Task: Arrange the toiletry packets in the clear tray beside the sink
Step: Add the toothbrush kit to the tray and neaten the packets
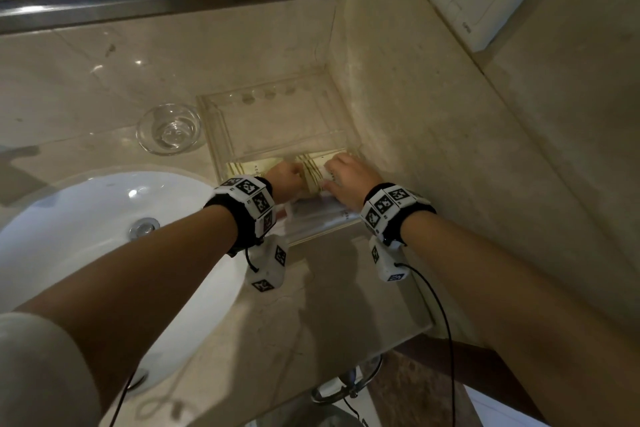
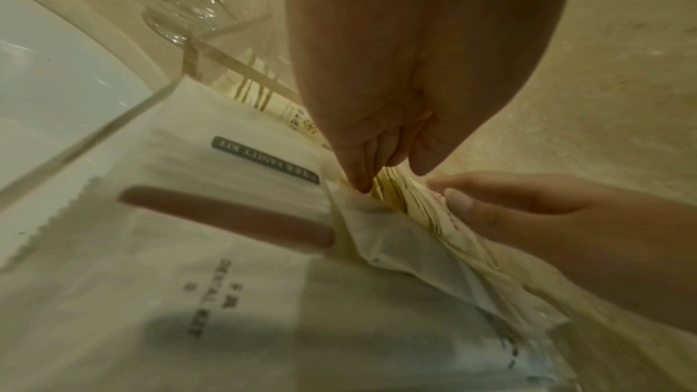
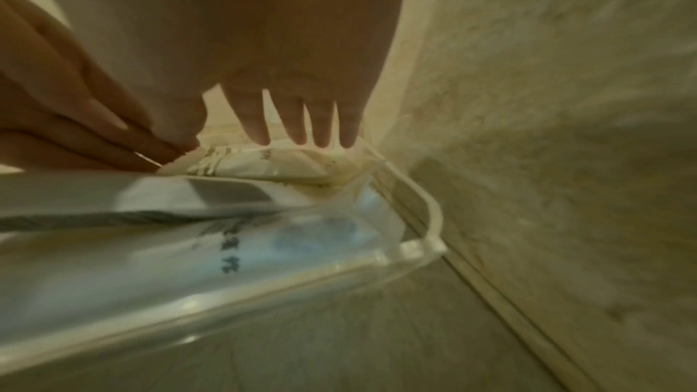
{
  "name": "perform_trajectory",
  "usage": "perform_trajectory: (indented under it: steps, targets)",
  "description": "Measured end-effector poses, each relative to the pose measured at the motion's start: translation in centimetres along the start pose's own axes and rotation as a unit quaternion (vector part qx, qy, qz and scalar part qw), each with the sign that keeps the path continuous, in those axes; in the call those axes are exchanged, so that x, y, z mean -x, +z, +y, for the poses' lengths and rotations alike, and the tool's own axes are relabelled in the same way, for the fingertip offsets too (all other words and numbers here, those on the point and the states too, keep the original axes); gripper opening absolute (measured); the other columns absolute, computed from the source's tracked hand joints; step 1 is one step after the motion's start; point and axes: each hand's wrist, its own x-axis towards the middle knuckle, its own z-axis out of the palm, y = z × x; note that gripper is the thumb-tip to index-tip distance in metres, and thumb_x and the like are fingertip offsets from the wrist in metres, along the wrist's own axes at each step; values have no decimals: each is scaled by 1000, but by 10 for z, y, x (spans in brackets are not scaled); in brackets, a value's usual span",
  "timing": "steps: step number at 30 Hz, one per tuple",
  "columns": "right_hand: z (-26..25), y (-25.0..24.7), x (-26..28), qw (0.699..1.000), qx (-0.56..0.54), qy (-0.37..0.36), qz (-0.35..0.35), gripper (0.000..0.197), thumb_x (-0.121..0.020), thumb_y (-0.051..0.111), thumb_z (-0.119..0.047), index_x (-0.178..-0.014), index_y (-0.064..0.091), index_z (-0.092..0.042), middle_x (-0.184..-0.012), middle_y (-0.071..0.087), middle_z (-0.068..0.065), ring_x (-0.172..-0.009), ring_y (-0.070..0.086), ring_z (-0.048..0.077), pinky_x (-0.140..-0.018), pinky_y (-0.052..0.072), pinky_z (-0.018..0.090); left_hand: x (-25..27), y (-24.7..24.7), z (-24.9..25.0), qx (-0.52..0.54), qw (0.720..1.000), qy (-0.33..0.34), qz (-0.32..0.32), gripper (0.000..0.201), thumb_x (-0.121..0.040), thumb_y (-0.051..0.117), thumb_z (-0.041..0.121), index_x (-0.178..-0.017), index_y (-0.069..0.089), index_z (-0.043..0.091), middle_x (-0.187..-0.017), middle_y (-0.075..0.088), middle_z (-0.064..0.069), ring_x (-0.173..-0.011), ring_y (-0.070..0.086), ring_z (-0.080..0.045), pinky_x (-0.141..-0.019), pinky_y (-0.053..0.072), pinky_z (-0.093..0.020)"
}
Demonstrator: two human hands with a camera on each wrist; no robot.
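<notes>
The left hand (image 1: 286,176) pinches the left end of a cream striped packet (image 1: 313,173), fingers together on it. The right hand (image 1: 347,180) holds the other end, fingers curled over its far edge. The packet lies between both hands, its long axis left to right, in the near part of the clear tray (image 1: 221,135), beside another packet (image 1: 249,166). White sachets (image 2: 234,219) lie nearer. A glass bowl (image 1: 168,128) stands left of the tray on the surface.

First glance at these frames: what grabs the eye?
Both hands meet inside the clear tray in the counter corner: left hand and right hand pinch a cream gold-striped packet. More packets, white with print, lie nearer. A glass bowl sits left of the tray, behind the white sink.
</notes>
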Motion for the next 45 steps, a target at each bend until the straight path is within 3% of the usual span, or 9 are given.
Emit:
perform_trajectory:
  steps: [2,6,14,18,23,30,33,40,45]
  targets:
    - [1,-3,5,999,-7,-11,31,31,-95,46,-31,-111,61,-10,-119,54,9,-107,54,27,-91,46,38,0,-1,0,2,1000,3,4,27,-89,43,-3,-106,63,-9,-106,61,-30,-106,57,-37,-77,32,-25]
    - [-1,-5,10,1000,-6,-28,-13,25,-92,52,-31,-99,67,-12,-101,66,8,-96,62,27,-84,50,34,-3,0,-3,0,1000,8,-5,31,-89,47,1,-115,63,-1,-121,62,-20,-116,56,-33,-95,42,-32]
    - [-5,-4,7,999,16,-32,11,29,-93,46,-25,-108,66,-11,-110,63,11,-102,58,29,-88,49,40,-8,1,-7,-15,1000,-15,6,33,-87,41,-2,-113,61,-6,-117,61,-25,-111,56,-36,-90,43,-34]
    - [-1,-4,7,997,-26,7,68,34,-94,43,-17,-125,56,-9,-130,53,8,-119,49,25,-101,42,37,-10,3,-7,-18,1000,-21,9,21,-88,41,-1,-96,60,-2,-97,55,-17,-91,50,-23,-78,36,-29]
    - [2,1,4,1000,1,-9,-19,53,-94,47,-16,-145,33,-15,-153,27,4,-139,30,24,-113,30,36,-13,6,-8,-29,999,-27,4,22,-87,43,0,-73,54,13,-96,48,-12,-90,44,-19,-78,34,-28]
    - [5,3,6,1000,-7,-9,-4,48,-93,49,-18,-140,39,-16,-146,38,1,-131,39,23,-108,36,37,-9,4,-7,-23,999,-26,18,31,-88,44,0,-111,64,-3,-110,62,-20,-108,57,-33,-87,42,-33]
    - [5,3,7,1000,-15,-16,5,43,-93,47,-14,-136,44,-15,-142,42,2,-127,42,23,-106,38,35,-10,5,-6,2,999,-33,24,30,-86,42,-1,-107,64,-4,-94,59,-18,-99,59,-34,-75,41,-32]
    - [4,-3,7,998,-58,8,9,40,-91,42,1,-128,50,-10,-138,43,5,-122,46,24,-104,39,33,-19,11,-5,34,998,-46,17,22,-84,47,0,-98,64,-4,-110,63,-21,-104,60,-33,-93,48,-43]
    - [5,-5,9,997,-63,22,43,31,-91,46,-6,-121,55,-11,-133,46,3,-116,50,23,-99,43,35,-9,8,-3,-16,999,-22,17,32,-89,46,4,-116,62,-1,-120,62,-20,-112,57,-34,-96,44,-37]
